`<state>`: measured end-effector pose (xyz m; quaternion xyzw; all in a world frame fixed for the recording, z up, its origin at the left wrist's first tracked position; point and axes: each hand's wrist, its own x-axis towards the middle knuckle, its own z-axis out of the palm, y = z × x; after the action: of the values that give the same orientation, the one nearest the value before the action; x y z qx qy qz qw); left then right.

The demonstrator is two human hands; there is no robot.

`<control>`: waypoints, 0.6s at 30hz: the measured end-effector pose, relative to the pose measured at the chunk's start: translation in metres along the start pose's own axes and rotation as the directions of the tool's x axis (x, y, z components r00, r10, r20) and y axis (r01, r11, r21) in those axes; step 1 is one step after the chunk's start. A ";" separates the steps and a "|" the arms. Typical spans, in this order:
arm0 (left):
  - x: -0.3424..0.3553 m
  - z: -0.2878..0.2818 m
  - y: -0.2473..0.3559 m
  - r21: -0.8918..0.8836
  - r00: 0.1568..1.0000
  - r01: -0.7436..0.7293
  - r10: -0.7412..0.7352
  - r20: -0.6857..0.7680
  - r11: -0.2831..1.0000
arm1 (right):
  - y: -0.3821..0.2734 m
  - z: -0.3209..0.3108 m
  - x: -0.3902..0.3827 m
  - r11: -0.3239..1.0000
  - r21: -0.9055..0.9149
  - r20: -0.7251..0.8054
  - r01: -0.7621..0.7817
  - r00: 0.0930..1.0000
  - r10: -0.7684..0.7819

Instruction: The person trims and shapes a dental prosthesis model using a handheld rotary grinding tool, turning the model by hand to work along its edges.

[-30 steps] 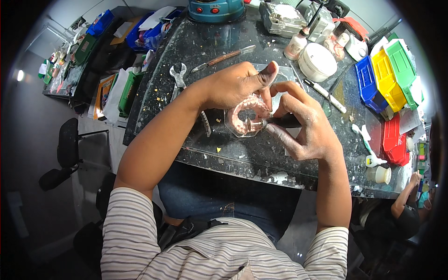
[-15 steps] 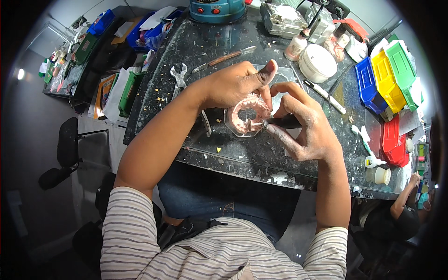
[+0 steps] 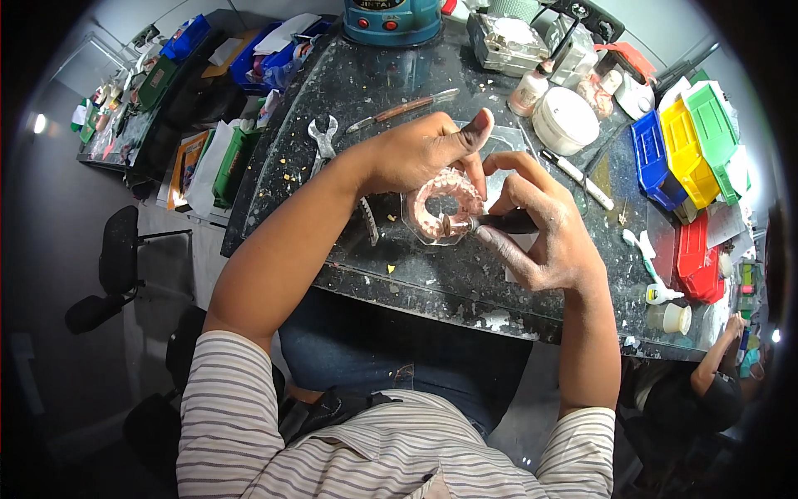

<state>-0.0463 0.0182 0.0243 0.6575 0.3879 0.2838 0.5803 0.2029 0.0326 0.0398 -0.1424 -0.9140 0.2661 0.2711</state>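
Observation:
Above the bench, my left hand (image 3: 428, 150) is closed on the far side of a pink, horseshoe-shaped dental cast (image 3: 428, 198) with a row of teeth. Its thumb sticks up, and part of the cast is hidden under the fingers. My right hand (image 3: 544, 229) grips a black handpiece (image 3: 511, 221) that points left. The short metallic head (image 3: 457, 224) of that handpiece is at the near right part of the cast's arch; whether it touches the cast I cannot tell. Beneath the cast lies a clear plastic sheet (image 3: 436, 239).
An adjustable wrench (image 3: 322, 140) and a wood-handled knife (image 3: 399, 110) lie beyond my left forearm. A white tub (image 3: 565, 121), a bottle (image 3: 527, 93) and a white pen-like tool (image 3: 582, 176) are at the far right. Coloured bins (image 3: 688, 154) line the right edge; a blue machine (image 3: 391, 21) stands behind.
The handpiece's head has shifted slightly and its face looks broader than before. Both hands keep nearly the same place, and the view has moved a little.

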 end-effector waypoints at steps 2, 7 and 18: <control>0.001 0.000 -0.003 0.037 0.998 -0.054 0.054 -0.017 0.998 | -0.001 0.000 0.000 1.000 0.003 -0.003 0.005 1.000 -0.005; -0.001 -0.001 0.000 0.014 0.999 0.003 -0.002 -0.037 1.000 | 0.000 -0.001 -0.001 1.000 0.021 -0.003 0.005 1.000 -0.005; -0.001 -0.007 -0.004 -0.014 0.998 -0.022 0.021 -0.059 1.000 | -0.002 -0.002 0.000 0.999 0.038 -0.017 -0.002 1.000 0.002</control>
<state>-0.0535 0.0217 0.0220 0.6489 0.3956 0.3118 0.5703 0.2033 0.0315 0.0426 -0.1405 -0.9063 0.2824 0.2813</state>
